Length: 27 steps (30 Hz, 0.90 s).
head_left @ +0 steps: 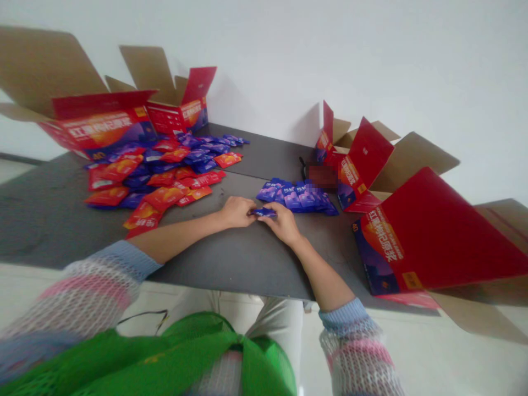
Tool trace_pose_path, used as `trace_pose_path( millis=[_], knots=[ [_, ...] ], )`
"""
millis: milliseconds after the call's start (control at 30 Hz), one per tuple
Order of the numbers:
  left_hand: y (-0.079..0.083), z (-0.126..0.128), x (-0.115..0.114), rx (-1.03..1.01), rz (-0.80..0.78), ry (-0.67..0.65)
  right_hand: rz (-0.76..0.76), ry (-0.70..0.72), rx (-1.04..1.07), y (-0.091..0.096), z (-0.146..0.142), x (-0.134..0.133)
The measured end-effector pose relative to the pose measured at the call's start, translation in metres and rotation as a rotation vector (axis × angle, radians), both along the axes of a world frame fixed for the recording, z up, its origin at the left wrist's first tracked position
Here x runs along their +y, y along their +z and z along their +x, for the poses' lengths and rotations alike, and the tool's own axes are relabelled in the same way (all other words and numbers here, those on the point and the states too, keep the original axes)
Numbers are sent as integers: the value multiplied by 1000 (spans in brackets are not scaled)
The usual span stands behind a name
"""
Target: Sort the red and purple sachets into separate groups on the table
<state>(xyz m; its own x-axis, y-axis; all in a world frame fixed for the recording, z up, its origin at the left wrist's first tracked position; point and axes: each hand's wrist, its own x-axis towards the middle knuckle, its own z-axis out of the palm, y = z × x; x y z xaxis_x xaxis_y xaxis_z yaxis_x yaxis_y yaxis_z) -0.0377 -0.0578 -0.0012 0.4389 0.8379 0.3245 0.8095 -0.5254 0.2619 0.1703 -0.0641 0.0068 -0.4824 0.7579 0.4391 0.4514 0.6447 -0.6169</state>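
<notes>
Over the middle of the grey table, my left hand (238,212) and my right hand (284,224) meet at a purple sachet (264,212). Both hands are closed on it, one at each end. Just beyond my right hand lies a row of overlapping purple sachets (303,195). To the left spreads a loose heap of red sachets (165,195) and purple sachets (206,151), some lying over others. My left forearm passes close to the heap's near edge.
Open red cartons stand on both sides: a large carton (111,124) and a smaller carton (193,113) at left, a near carton (429,236) and others at right. A dark, blurred-out object (322,175) sits behind the sachet row. A white wall (264,66) rises behind the table (247,258).
</notes>
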Motion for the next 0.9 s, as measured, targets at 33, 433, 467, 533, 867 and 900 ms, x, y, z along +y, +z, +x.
trace_pose_path(
  millis=[33,433,467,533,867,900],
  knots=[
    [1,-1,1,24,-16,21,-8,-10,17,0,-1,0],
    [-1,-10,11,65,-76,-149,-169,39,128,-11,-4,6],
    [-1,-11,12,66,-79,-165,-181,49,129,-12,-4,6],
    [-3,-13,14,66,-82,-176,-183,35,123,-13,-5,6],
    [-5,-16,16,42,-153,-208,-129,-332,425,-11,6,25],
    [-4,-15,16,40,-168,-213,-120,-355,488,-7,11,28]
  ],
)
